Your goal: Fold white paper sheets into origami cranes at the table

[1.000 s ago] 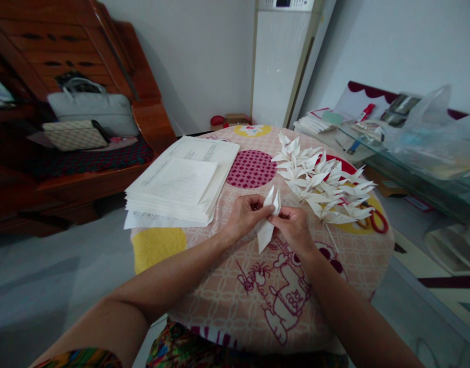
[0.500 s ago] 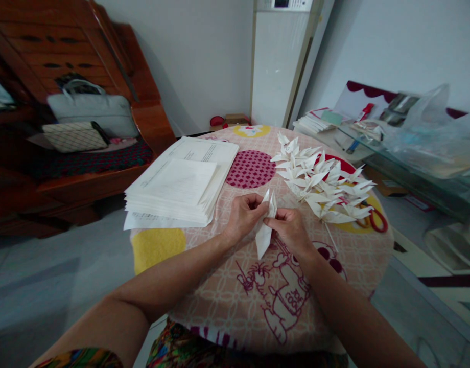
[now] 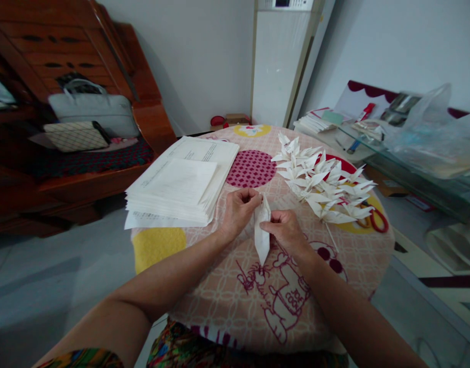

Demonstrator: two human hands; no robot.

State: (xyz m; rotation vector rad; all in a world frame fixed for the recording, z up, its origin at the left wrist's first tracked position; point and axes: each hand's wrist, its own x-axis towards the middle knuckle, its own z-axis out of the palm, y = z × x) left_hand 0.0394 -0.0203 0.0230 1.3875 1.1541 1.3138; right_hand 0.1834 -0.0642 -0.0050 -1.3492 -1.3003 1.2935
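"Which step are we at?"
"Shaping a fold, we judge. Our left hand point(image 3: 240, 209) pinches the folded paper point(image 3: 262, 243) near its top; our right hand point(image 3: 286, 231) pinches its right side. It's above the tabletop point(image 3: 215, 301), well in from the edges."
"And the next move?"
"Probably light, precise fingertip pressure."
"Containers?"
"Beyond the tabletop's right edge we see a plastic bag point(image 3: 426, 145), its bluish contents unclear; beyond the left, a grey handbag point(image 3: 95, 113), contents hidden."

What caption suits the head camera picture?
Left hand and right hand pinch folded white paper near origami cranes and stacked sheets.
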